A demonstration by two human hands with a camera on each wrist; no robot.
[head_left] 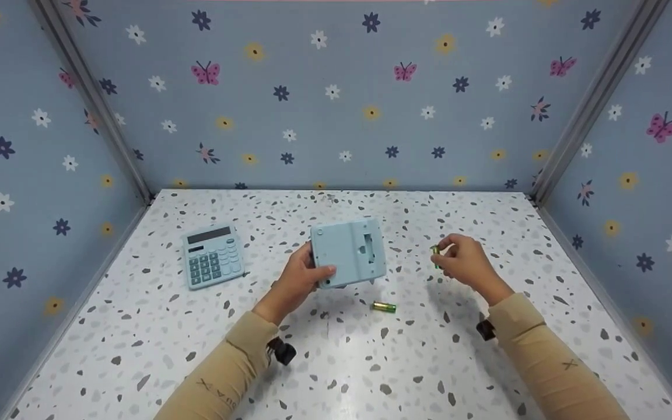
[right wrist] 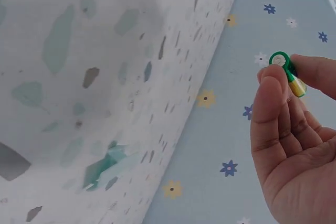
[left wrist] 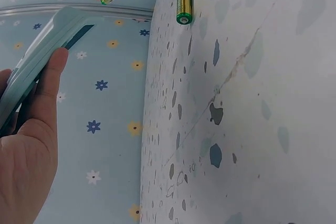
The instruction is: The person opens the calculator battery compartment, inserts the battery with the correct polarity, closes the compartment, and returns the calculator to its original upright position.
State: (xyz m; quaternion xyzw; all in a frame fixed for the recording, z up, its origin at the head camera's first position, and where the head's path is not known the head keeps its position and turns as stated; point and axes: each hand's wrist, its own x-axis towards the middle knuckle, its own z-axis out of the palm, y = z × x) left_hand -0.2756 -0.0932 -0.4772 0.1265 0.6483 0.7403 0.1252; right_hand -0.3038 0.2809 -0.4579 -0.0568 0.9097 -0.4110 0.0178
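My left hand (head_left: 298, 277) grips a light blue calculator (head_left: 339, 256) by its left side, thumb across its back. The calculator's back faces up, and an uncovered battery slot (head_left: 370, 248) shows near its right end. To the right, my right hand (head_left: 465, 261) pinches a green and yellow battery (head_left: 436, 256) between thumb and fingers, above the table. The right wrist view shows the flat end of this battery (right wrist: 279, 60). A second green and gold battery (head_left: 384, 307) lies on the table below the held calculator; its label shows in the left wrist view (left wrist: 184, 4).
Another light blue calculator (head_left: 213, 256) lies keys up on the left of the speckled white table (head_left: 336, 373). Blue walls (head_left: 336, 116) with flowers and butterflies enclose the table at the back and both sides.
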